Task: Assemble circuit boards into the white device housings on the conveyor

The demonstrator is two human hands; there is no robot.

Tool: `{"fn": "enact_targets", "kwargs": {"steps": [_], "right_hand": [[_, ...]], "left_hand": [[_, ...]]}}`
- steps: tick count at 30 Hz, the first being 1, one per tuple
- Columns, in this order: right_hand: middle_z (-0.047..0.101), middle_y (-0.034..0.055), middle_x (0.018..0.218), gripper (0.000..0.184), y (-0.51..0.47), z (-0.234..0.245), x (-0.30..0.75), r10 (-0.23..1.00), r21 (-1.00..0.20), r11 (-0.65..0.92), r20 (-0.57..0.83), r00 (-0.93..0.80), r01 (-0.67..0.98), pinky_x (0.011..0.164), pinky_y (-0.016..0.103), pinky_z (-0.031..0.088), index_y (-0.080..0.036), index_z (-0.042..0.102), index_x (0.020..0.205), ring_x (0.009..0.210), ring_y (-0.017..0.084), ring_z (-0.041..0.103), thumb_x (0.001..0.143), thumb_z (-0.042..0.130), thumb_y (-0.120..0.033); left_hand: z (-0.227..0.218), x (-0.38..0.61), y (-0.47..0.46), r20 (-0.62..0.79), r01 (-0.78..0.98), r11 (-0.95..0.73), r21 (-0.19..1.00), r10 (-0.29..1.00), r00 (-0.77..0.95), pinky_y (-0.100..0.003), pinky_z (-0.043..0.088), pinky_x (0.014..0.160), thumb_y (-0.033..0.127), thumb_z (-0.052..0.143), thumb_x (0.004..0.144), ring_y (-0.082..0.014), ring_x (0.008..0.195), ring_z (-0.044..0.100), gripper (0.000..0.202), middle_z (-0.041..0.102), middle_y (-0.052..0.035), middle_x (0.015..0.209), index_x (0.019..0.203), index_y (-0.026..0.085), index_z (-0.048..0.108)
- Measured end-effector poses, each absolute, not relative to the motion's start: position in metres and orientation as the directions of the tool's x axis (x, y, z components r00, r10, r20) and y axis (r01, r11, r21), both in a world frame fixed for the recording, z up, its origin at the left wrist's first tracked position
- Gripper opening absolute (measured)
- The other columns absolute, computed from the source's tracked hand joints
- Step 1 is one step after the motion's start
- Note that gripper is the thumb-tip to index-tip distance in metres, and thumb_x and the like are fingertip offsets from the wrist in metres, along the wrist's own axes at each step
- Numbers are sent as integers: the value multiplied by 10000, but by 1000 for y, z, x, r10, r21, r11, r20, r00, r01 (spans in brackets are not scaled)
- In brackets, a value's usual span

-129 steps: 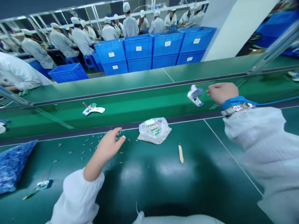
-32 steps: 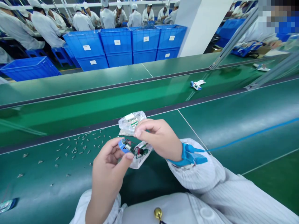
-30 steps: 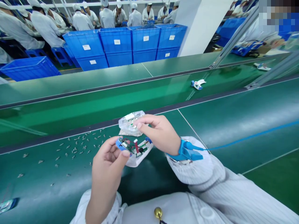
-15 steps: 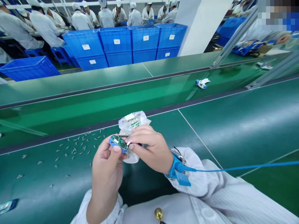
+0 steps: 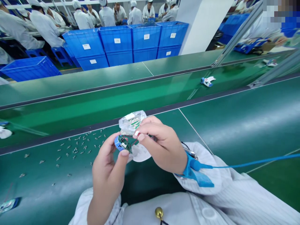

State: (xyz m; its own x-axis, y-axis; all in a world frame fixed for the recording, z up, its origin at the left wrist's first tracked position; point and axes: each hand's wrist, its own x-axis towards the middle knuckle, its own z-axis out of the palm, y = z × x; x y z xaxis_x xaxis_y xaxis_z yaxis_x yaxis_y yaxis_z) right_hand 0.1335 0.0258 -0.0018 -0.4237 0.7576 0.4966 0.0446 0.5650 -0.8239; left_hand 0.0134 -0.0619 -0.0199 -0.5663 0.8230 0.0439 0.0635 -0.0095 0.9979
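Observation:
My left hand pinches the blue round end of a small white device shell that carries a green circuit board with red and black wires. My right hand, with a blue wrist strap and cord, has its fingers closed on the board and wires from the right. Both hands hold the device just above the dark green table, close to my chest. A clear plastic bag of small parts lies right behind the hands.
Several tiny metal parts are scattered on the table to the left. A green conveyor belt runs behind, carrying a white-and-blue device. Blue crates and people in white coats stand beyond. A small item lies at the lower left.
Earlier my right hand reached out to the conveyor and my left to the scattered parts. Now both hold the device near my chest, my right fingers shifting on its board. The device on the belt drifted right.

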Motion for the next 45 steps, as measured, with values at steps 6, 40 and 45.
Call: {"fn": "enact_targets", "kwargs": {"steps": [6, 40, 45], "right_hand": [[494, -36, 488, 253, 37, 11, 141, 528, -743, 669, 479, -701, -3, 672, 284, 385, -189, 541, 572, 551, 106, 413, 820, 503, -165], [299, -12, 489, 317, 28, 31, 149, 414, -521, 834, 376, -829, 180, 610, 312, 278, -185, 246, 505, 563, 126, 256, 750, 428, -98], [304, -26, 487, 300, 29, 32, 148, 400, -596, 789, 310, -863, 152, 635, 294, 283, -174, 260, 519, 553, 110, 217, 751, 428, -85]], "left_hand": [[-21, 9, -71, 62, 38, -50, 998, 853, -519, -236, 516, 748, 377, 714, 765, -200, 919, 661, 347, 710, -13, 1017, 1101, 295, 681], [-8, -4, -81, 328, 625, -149, 766, 927, -180, -205, 451, 643, 317, 581, 867, -131, 725, 596, 369, 673, 13, 908, 1235, 300, 570], [-3, -4, -80, 355, 739, -188, 647, 932, -73, -199, 475, 636, 313, 497, 910, -125, 724, 597, 361, 638, -1, 867, 1267, 262, 500]]}}
